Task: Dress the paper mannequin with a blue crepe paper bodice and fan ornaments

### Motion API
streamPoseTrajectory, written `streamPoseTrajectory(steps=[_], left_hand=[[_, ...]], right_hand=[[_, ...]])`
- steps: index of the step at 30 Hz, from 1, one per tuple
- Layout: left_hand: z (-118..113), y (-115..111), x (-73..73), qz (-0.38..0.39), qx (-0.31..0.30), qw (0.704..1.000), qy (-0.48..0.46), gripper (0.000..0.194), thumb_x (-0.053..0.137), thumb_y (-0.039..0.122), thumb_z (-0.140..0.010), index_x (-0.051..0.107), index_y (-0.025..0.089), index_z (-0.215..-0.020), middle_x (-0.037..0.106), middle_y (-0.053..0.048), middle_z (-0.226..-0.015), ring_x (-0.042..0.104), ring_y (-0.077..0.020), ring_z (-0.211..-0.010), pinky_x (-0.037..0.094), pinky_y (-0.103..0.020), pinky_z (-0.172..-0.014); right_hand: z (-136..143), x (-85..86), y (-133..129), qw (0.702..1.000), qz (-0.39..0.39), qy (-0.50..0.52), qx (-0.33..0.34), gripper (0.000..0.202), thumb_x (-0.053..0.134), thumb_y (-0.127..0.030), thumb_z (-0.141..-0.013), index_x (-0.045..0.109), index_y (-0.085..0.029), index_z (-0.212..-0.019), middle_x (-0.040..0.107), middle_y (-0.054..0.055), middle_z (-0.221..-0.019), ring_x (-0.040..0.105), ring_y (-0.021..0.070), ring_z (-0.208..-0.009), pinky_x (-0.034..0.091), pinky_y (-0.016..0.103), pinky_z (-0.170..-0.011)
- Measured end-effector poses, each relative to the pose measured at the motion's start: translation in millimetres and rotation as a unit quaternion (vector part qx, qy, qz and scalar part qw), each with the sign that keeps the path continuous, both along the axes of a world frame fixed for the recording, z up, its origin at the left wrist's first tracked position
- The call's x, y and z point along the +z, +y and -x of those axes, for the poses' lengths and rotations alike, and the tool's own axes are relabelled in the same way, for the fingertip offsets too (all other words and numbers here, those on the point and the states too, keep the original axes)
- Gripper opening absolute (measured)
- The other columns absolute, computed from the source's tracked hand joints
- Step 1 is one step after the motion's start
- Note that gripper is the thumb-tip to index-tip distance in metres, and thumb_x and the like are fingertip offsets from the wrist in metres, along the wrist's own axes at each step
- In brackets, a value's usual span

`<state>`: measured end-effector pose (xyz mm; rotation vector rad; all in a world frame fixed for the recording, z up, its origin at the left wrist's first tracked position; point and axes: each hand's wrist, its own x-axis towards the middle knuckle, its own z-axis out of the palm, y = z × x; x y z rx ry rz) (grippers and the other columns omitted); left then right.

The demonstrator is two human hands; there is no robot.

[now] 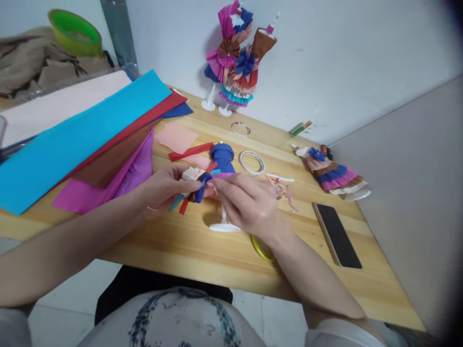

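Note:
Between the thumb and fingers of my left hand (164, 188) is a paper flower (197, 185), with a cream pleated fan, dark blue folds and loose teal and red strips. Close beside it, my right hand (251, 200) has its fingertips pinched together at the flower's right side; whatever they hold is hidden. Just behind both hands a small doll form (222, 156) in a blue paper top stands upright on a white round base (224, 227). Pink and purple paper shows at its skirt, partly covered by my hands.
Coloured paper sheets (90, 125) lie at the left. Rolls of tape (252, 163), paper scraps (280, 188) and a phone (337, 235) are on the right. Dressed paper dolls (235, 62) stand against the wall; another doll (333, 171) lies at the right.

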<state>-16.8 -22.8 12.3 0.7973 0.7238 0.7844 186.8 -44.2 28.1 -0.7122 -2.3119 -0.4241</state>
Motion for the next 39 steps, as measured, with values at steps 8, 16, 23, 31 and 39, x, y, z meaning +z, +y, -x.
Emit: streamPoseTrajectory(steps=[8, 16, 23, 31, 39], left_hand=[[7, 13, 2.2, -0.1, -0.053, 0.985, 0.128, 0.014, 0.084, 0.021, -0.065, 0.073, 0.013, -0.067, 0.068, -0.003, -0.059, 0.06, -0.0121, -0.053, 0.047, -0.021, -0.05], [8, 16, -8.0, -0.143, -0.035, 0.965, 0.215, 0.03, 0.081, 0.023, -0.064, 0.074, 0.015, -0.092, 0.069, 0.0, -0.067, 0.061, -0.0134, -0.056, 0.046, -0.022, -0.05], [10, 12, 7.2, -0.18, -0.086, 0.954, 0.224, 0.048, 0.076, 0.018, -0.068, 0.07, 0.017, -0.116, 0.066, 0.004, -0.06, 0.056, -0.0107, -0.053, 0.043, -0.021, -0.049], [10, 7, 10.4, -0.132, -0.146, 0.972, 0.129, 0.051, 0.079, 0.017, -0.069, 0.066, 0.012, -0.118, 0.066, 0.003, -0.058, 0.061, -0.013, -0.048, 0.049, -0.024, -0.048], [15, 10, 7.5, -0.102, -0.122, 0.985, 0.073, 0.037, 0.083, 0.025, -0.071, 0.07, 0.013, -0.103, 0.069, 0.001, -0.068, 0.064, -0.0107, -0.058, 0.052, -0.021, -0.056]], right_hand=[[-24, 10.3, 13, 0.99, 0.084, 0.084, -0.08, 0.019, 0.056, -0.016, -0.092, 0.072, -0.024, -0.099, 0.067, 0.006, -0.08, 0.063, 0.0181, -0.069, 0.047, 0.031, -0.059], [-25, 21.0, 13, 0.971, 0.196, 0.132, -0.039, 0.015, 0.059, -0.017, -0.091, 0.073, -0.023, -0.092, 0.068, 0.004, -0.076, 0.063, 0.0174, -0.067, 0.051, 0.032, -0.06], [0, -2.9, 6, 0.967, 0.251, 0.045, 0.017, 0.031, 0.069, -0.032, -0.087, 0.069, -0.015, -0.113, 0.07, 0.014, -0.107, 0.066, 0.0267, -0.099, 0.055, 0.04, -0.081], [6, -3.0, 0, 0.954, 0.288, 0.07, 0.043, 0.009, 0.063, -0.018, -0.089, 0.071, -0.016, -0.093, 0.071, 0.006, -0.08, 0.064, 0.0164, -0.069, 0.05, 0.029, -0.063], [5, -4.0, -2, 0.946, 0.307, 0.098, 0.01, 0.01, 0.064, -0.017, -0.086, 0.07, -0.017, -0.094, 0.07, 0.005, -0.081, 0.062, 0.0148, -0.067, 0.049, 0.027, -0.062]])
